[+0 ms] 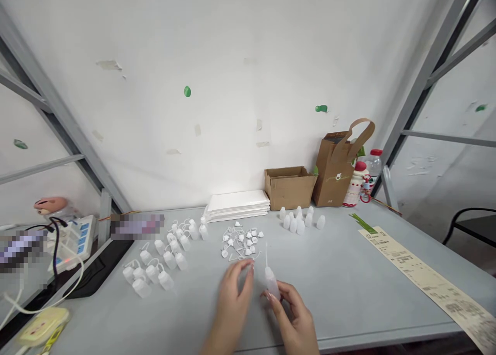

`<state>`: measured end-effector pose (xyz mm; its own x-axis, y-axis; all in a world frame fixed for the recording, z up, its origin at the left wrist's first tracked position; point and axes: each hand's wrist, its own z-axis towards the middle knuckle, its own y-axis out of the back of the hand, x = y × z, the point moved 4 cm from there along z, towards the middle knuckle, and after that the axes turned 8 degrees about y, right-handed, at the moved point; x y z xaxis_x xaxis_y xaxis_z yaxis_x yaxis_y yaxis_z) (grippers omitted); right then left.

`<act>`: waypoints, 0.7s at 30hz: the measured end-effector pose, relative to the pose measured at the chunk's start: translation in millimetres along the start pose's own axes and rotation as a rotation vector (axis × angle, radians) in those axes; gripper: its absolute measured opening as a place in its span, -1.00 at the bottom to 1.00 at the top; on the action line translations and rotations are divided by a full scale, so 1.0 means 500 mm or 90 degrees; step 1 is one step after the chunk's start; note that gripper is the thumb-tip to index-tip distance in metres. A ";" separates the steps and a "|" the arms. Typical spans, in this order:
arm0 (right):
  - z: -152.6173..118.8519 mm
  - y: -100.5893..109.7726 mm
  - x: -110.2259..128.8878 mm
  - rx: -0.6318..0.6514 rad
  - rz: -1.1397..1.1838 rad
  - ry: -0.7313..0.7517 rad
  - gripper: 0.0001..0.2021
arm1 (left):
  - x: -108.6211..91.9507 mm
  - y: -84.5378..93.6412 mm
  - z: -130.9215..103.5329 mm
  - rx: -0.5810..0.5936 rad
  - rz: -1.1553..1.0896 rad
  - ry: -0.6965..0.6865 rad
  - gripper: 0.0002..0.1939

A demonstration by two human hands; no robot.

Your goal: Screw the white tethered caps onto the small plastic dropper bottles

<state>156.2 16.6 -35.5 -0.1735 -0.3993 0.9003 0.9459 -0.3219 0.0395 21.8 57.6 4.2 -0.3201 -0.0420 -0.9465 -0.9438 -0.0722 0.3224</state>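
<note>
Between the fingertips of my right hand (294, 313) is a small translucent plastic bottle (272, 282), tilted slightly, with a thin pale strip rising from its neck. My left hand (234, 293) is beside it to the left, apart from the bottle. Its thumb and index fingertips come close together, and whatever they pinch is too small to make out. Just beyond that hand lies a loose pile of white caps with thin straps (242, 238). To the left stand several capped bottles (170, 259) with looped straps. Several bottles without straps (300, 223) stand at the back right.
A stack of white boards (238, 205), a cardboard box (290, 189) and a brown paper bag (335, 169) line the wall. A printed paper strip (422, 277) lies along the right of the grey table (349, 293). A power strip (81, 238) with cables is at left.
</note>
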 end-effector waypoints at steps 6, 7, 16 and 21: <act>0.002 0.004 0.001 -0.010 -0.008 -0.019 -0.72 | -0.005 0.000 0.091 -0.027 0.439 -0.187 -0.71; 0.002 0.004 0.002 -0.006 -0.012 -0.021 -0.73 | -0.006 -0.007 0.098 -0.020 0.454 -0.197 -0.71; 0.001 0.003 0.005 -0.004 -0.023 -0.006 -0.78 | 0.019 -0.029 0.114 0.000 0.499 -0.225 -0.70; 0.001 0.003 0.010 0.012 -0.027 -0.018 -0.80 | 0.023 -0.022 0.119 0.001 0.479 -0.231 -0.74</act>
<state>157.0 14.4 -30.9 -0.2064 -0.3613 0.9093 0.9428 -0.3220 0.0861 23.6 117.1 -11.1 -0.8712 0.2450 -0.4254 -0.4677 -0.1511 0.8709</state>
